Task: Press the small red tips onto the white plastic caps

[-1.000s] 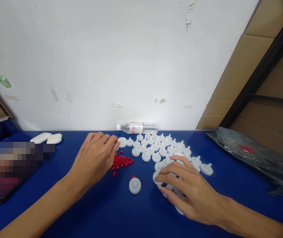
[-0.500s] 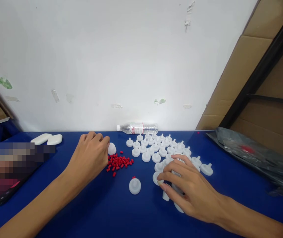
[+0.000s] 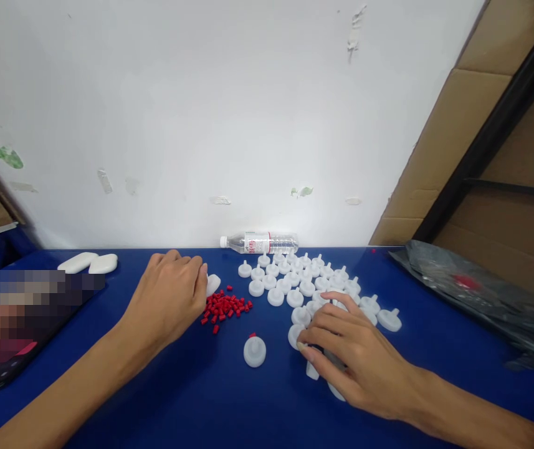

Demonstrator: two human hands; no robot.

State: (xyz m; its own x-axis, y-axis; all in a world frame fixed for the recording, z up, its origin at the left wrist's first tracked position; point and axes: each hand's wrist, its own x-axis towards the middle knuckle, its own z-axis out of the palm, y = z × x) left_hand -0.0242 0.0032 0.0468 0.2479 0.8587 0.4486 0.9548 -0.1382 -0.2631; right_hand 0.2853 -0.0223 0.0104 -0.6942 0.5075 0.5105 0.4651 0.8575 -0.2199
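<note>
Currently, the left hand [image 3: 171,299], fingers curled, grips a white round plastic piece [image 3: 213,284] beside a pile of small red plastic cylinders [image 3: 227,305] on the blue surface [image 3: 201,399]. Loosely open, the right hand [image 3: 360,355] arches over a cluster of white spouted plastic discs [image 3: 295,297]; what its fingertips touch is hard to tell. Between the hands sits a lone white disc [image 3: 254,353]. Along the surface's far edge lies a clear plastic bottle [image 3: 283,242].
</note>
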